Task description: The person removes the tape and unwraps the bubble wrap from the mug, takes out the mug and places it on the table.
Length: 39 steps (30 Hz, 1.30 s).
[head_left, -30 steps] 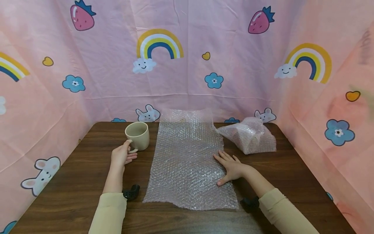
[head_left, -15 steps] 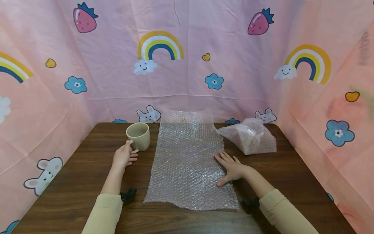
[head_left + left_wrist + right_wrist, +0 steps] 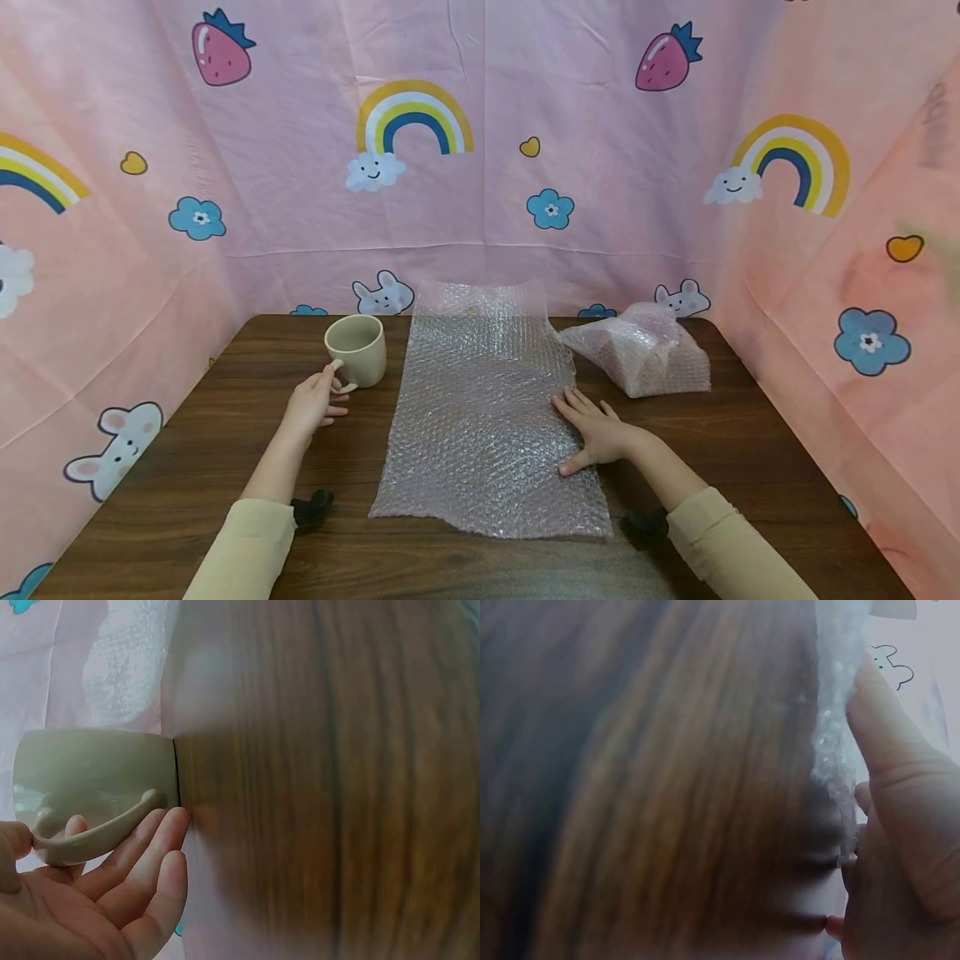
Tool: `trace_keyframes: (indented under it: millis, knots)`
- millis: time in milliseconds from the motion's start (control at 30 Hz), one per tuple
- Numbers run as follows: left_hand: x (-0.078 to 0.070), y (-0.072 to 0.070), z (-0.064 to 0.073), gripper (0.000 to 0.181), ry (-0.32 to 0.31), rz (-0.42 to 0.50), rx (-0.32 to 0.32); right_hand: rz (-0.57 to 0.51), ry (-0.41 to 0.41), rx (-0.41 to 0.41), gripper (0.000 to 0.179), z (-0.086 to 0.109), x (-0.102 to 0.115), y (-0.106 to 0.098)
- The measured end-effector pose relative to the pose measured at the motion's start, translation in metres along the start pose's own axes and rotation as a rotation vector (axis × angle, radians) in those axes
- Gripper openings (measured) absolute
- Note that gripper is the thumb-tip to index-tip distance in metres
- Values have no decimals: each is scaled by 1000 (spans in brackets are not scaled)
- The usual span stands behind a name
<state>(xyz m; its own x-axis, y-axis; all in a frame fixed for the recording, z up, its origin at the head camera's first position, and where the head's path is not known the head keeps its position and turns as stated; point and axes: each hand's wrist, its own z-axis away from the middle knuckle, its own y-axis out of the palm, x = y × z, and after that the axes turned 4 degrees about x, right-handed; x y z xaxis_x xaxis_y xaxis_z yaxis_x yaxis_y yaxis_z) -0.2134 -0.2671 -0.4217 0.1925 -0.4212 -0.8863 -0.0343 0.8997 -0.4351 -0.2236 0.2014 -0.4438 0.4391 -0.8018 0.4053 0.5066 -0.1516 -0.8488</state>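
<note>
A beige mug (image 3: 358, 353) stands upright on the table, left of the bubble wrap sheet. My left hand (image 3: 313, 402) holds its handle (image 3: 105, 834) between thumb and index finger, the other fingers extended beside it. The index fingertip shows through the handle loop in the left wrist view. A sheet of clear bubble wrap (image 3: 487, 417) lies flat in the middle of the table. On its right edge rests my right hand (image 3: 600, 433), fingers straight and spread. The right wrist view shows the wrap's edge (image 3: 831, 742) beside the thumb.
At the back right sits a bundle wrapped in bubble wrap (image 3: 648, 354); its contents are hard to make out. The brown wooden table (image 3: 712, 442) meets a pink patterned cloth (image 3: 487, 208) at the back and sides. The sheet's far end reaches the cloth.
My left forearm has swung to the left, while that hand stays at the mug's handle. The mug shifts only slightly in the view. My right hand stays on the bubble wrap.
</note>
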Motion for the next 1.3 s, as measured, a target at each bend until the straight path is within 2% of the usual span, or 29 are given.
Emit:
trace_keyframes:
  millis: [300,533,667,1033,1167,1300]
  knots:
    - [-6,-2,7,60,39,-127,-25,-57,-28,-31,111,3,0,-3]
    - [-11,-4,14,68,35,-290,-61,-129,-90,-107,104,7,-4,-4]
    - [-17,-4,17,67,60,-352,-81,-153,-105,-152,99,11,-4,-6]
    - [-30,-10,26,64,182,-418,-176,-201,-132,-288,89,23,-1,-13]
    - [-38,-11,32,65,231,-442,-215,-205,-118,-331,87,27,-3,-15]
    - [-47,-9,34,59,279,-441,-239,-210,-97,-363,85,32,-3,-17]
